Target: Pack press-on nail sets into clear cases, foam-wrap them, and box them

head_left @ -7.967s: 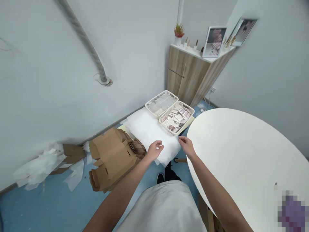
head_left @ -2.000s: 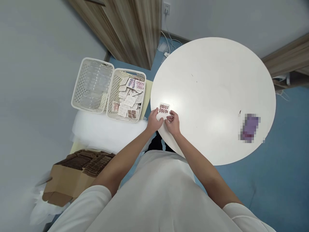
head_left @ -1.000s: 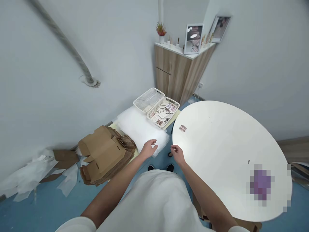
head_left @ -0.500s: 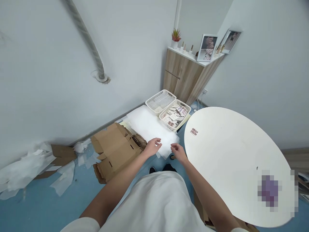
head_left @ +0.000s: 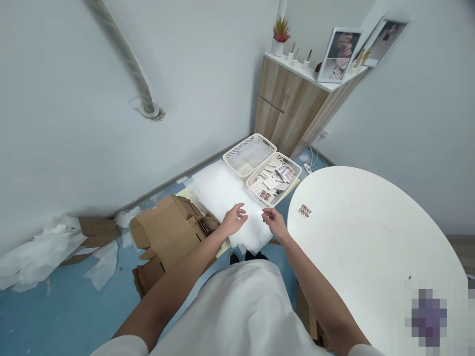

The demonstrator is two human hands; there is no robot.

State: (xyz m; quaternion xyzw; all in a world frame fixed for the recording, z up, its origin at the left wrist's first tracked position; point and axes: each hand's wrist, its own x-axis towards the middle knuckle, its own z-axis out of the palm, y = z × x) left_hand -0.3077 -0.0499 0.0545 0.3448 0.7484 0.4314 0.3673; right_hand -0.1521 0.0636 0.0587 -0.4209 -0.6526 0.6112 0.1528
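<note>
My left hand hovers over the near part of a stack of white sheets, its fingers apart and nothing in them. To its right, my right hand is above the sheets' right edge, fingers bent and slightly parted, also holding nothing. Beyond my hands lie two white baskets side by side. The left basket has clear plastic pieces in it; the right basket is filled with small cards and packets. A small set of pinkish nail pieces rests on the round white table.
Flattened brown cardboard lies left of the sheets. Crumpled white wrapping is on the floor at far left. A wooden cabinet with frames and a plant stands in the corner.
The view has moved closer to the baskets, cabinet and white sheets. My two hands stay apart over the sheets, with nothing taken hold of.
</note>
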